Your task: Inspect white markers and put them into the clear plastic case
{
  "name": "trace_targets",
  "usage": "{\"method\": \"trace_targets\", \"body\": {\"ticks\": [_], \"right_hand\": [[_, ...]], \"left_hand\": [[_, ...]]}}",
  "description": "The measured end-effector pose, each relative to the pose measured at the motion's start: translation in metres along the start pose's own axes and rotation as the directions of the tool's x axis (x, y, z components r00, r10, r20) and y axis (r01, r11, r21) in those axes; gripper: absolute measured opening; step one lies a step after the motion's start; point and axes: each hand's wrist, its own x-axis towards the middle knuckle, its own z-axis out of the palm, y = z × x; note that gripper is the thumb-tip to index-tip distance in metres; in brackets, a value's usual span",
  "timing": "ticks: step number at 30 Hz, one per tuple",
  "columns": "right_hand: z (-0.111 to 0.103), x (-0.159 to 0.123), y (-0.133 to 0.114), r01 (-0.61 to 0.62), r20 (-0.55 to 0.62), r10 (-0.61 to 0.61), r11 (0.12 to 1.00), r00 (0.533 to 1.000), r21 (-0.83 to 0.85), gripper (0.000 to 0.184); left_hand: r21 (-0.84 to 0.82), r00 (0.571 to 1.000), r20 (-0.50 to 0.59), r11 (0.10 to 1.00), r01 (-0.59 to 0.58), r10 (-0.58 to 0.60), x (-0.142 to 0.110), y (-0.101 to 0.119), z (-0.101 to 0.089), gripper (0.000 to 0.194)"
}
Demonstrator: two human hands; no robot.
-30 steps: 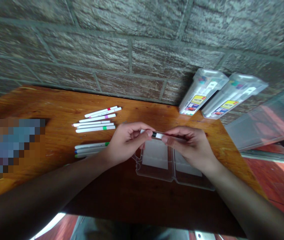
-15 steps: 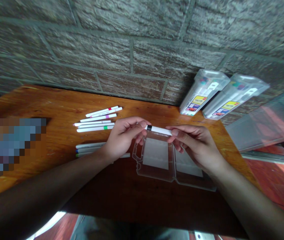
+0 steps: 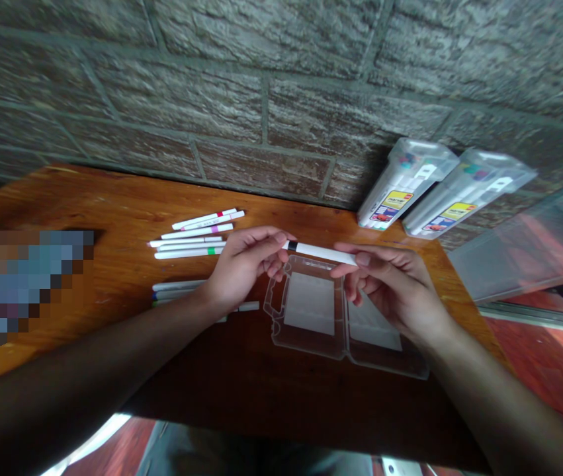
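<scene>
A white marker with a black band is held level between my two hands, above an opened clear plastic case. My left hand pinches its banded end. The other end sits between the thumb and fingers of my right hand. Beneath them the clear case lies unfolded on the table, with a white sheet in its left half and another, partly covered by my right hand, in its right half. Several white markers with coloured bands lie left of my left hand; more markers are partly hidden behind my left wrist.
Two closed clear cases full of markers stand at the back right against the stone wall. A pixelated, blurred-out patch covers something at the left of the wooden table. A translucent panel is at the right.
My right hand has shifted slightly right along the marker, and more of its white barrel shows between my hands. My left hand has barely moved. The view has shifted a little.
</scene>
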Motion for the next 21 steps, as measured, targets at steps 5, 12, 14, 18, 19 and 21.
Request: {"method": "trace_targets", "body": {"ticks": [5, 12, 14, 18, 19, 21], "right_hand": [[-0.0011, -0.0002, -0.0008, -0.009, 0.017, 0.008, 0.999, 1.0, 0.035, 0.027], [-0.0028, -0.0008, -0.0018, -0.006, 0.024, 0.006, 1.0, 1.0, 0.02, 0.032], [-0.0029, -0.001, -0.002, -0.004, 0.028, 0.003, 1.0, 1.0, 0.019, 0.032], [-0.0021, -0.0006, -0.0024, 0.003, 0.019, -0.003, 1.0, 1.0, 0.023, 0.032], [-0.0018, -0.0003, -0.0027, 0.002, 0.008, -0.002, 1.0, 1.0, 0.019, 0.032], [-0.0013, 0.0003, -0.0032, -0.002, -0.025, 0.002, 1.0, 1.0, 0.009, 0.032]], "left_hand": [[-0.012, 1.0, 0.005, 1.0, 0.002, -0.002, 0.0004, 0.0002, -0.0006, 0.017], [-0.024, 1.0, 0.013, 1.0, 0.008, -0.008, 0.0001, -0.0007, -0.0005, 0.017], [-0.018, 1.0, 0.012, 1.0, 0.007, -0.007, -0.0003, -0.0006, -0.0002, 0.017], [-0.025, 1.0, 0.011, 1.0, 0.014, -0.013, -0.0012, 0.0005, 0.001, 0.019], [-0.029, 1.0, 0.01, 0.999, 0.018, -0.018, -0.0014, 0.0008, 0.0014, 0.019], [-0.039, 1.0, 0.009, 0.999, 0.025, -0.025, -0.0017, 0.0011, 0.0021, 0.02]]}}
